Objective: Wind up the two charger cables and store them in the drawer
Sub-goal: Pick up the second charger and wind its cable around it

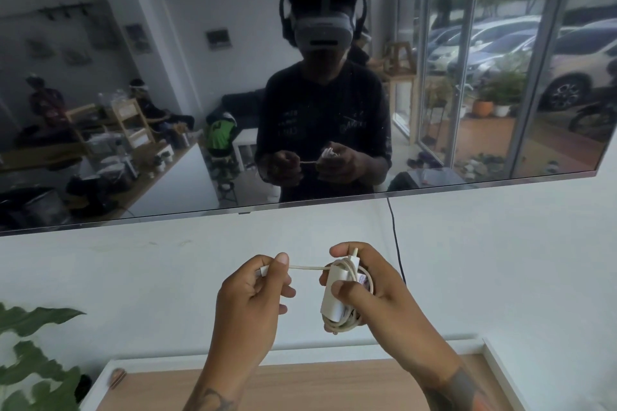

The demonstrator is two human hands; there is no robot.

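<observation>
Forearms come up from the bottom of the view, over the wooden bench [300,380] with its white rim, and both your hands are busy in mid-air above it. Your right hand [364,290] wraps the white charger brick [332,297], thumb pressed across its face and fingers curled round behind, so the coils already laid on it can't spring loose. Your left hand [253,294] pinches the cable [307,268] near its free end, thumb and forefinger clamped on the white plug [263,271], the other fingers folded in. Between the two hands the last stretch runs taut and nearly level; that tension looks like what keeps each turn snug. Most of the cable sits bundled around the brick, one loop hanging below it, so I'd say this first winding is nearly finished, with the tail left to tuck.

No drawer shows, nor a second charger. Behind your hands a dark screen [200,110] on the wall reflects the room, a thin black cord [395,237] drops from its lower edge, and green leaves [30,344] poke in at lower left.
</observation>
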